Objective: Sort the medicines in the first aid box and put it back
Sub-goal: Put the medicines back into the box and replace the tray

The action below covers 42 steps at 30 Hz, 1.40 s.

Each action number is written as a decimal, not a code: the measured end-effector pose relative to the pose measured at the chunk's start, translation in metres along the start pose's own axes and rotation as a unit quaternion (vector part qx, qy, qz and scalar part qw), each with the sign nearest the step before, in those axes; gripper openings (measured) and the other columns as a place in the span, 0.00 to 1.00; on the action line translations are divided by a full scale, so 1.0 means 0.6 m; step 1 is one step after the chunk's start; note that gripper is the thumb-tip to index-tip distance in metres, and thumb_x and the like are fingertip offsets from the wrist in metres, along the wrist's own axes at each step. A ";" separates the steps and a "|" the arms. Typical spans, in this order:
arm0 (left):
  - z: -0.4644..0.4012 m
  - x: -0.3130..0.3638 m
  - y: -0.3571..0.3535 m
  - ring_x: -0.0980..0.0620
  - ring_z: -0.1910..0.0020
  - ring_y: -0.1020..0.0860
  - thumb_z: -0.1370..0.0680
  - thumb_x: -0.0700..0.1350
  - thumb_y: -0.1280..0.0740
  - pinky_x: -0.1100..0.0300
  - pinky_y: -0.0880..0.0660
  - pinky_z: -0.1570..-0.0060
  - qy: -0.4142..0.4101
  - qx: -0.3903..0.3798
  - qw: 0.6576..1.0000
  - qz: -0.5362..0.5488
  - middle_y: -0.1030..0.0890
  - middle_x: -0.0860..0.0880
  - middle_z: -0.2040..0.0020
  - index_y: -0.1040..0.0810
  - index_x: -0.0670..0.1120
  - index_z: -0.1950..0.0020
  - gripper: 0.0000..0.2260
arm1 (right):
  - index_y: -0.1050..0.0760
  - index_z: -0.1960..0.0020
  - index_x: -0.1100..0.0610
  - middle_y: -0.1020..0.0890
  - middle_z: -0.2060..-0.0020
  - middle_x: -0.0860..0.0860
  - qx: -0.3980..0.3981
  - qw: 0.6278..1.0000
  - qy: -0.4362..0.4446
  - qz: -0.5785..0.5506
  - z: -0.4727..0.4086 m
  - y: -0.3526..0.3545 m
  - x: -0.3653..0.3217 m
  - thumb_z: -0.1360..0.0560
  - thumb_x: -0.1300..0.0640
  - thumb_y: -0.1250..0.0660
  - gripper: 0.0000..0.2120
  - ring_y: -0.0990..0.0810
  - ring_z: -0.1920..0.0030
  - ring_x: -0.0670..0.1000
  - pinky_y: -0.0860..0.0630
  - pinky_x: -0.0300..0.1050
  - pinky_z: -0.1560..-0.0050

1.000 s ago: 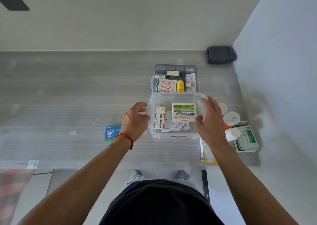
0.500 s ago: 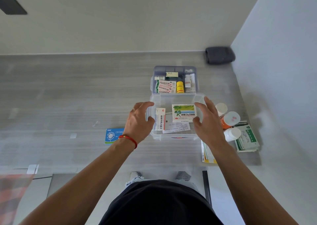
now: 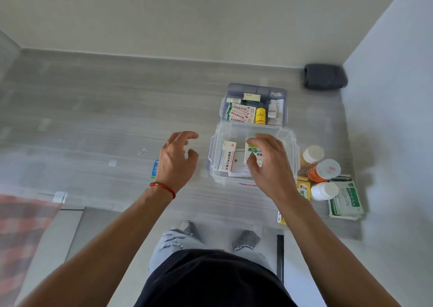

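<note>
A: Box (image 3: 251,180) is clear plastic, sitting on the floor just in front of the grey tray (image 3: 254,89) of meds.
B: Hands?
A: Right hand (image 3: 269,163) reaches inside, fingers pinching the green-and-white carton (image 3: 253,148). Left hand (image 3: 175,161) hovers beside the box, fingers loosely spread, holding nothing. Bottles (image 3: 324,169) lie to the right.

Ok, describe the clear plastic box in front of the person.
The clear plastic box is an open, lidless, see-through tub with rounded corners, standing upright on the grey floor. Inside lie a white carton with red and blue print, paper leaflets and a green-printed carton, which the right hand grips.
</note>
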<state>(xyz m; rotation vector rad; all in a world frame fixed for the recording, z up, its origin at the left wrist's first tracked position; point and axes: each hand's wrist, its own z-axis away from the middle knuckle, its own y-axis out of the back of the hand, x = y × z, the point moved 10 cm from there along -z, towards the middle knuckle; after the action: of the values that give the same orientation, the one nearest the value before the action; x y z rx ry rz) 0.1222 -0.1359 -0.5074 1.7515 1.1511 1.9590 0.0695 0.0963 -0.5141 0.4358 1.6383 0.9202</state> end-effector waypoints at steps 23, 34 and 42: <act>0.004 -0.265 -0.035 0.47 0.27 0.37 0.28 0.45 0.28 0.50 0.31 0.35 -0.104 -0.296 0.917 -0.247 0.32 0.48 0.27 0.34 0.50 0.24 0.33 | 0.18 0.44 0.62 0.15 0.48 0.55 0.094 0.995 0.033 0.033 0.032 -0.178 -0.243 0.27 0.72 0.34 0.14 0.18 0.45 0.57 0.22 0.50 0.44; 0.011 -0.267 -0.042 0.45 0.34 0.31 0.26 0.39 0.31 0.49 0.23 0.43 -0.119 -0.317 0.908 -0.248 0.29 0.45 0.34 0.34 0.46 0.25 0.29 | 0.19 0.38 0.58 0.16 0.44 0.52 0.030 0.998 -0.046 0.041 0.063 -0.219 -0.213 0.22 0.66 0.36 0.14 0.20 0.42 0.53 0.24 0.45 0.41; 0.015 -0.231 0.009 0.42 0.41 0.27 0.32 0.37 0.25 0.51 0.26 0.39 -0.146 -0.246 0.946 -0.152 0.23 0.42 0.39 0.27 0.42 0.29 0.31 | 0.32 0.25 0.61 0.24 0.32 0.58 -0.113 0.992 -0.047 0.022 0.049 -0.272 -0.193 0.24 0.68 0.32 0.28 0.23 0.34 0.57 0.25 0.49 0.34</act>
<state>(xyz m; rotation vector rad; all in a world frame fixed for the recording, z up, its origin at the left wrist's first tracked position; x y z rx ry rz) 0.1645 -0.2280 -0.6022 1.4341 0.6997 1.5618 0.1605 -0.0777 -0.5640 0.3553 1.4241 1.0895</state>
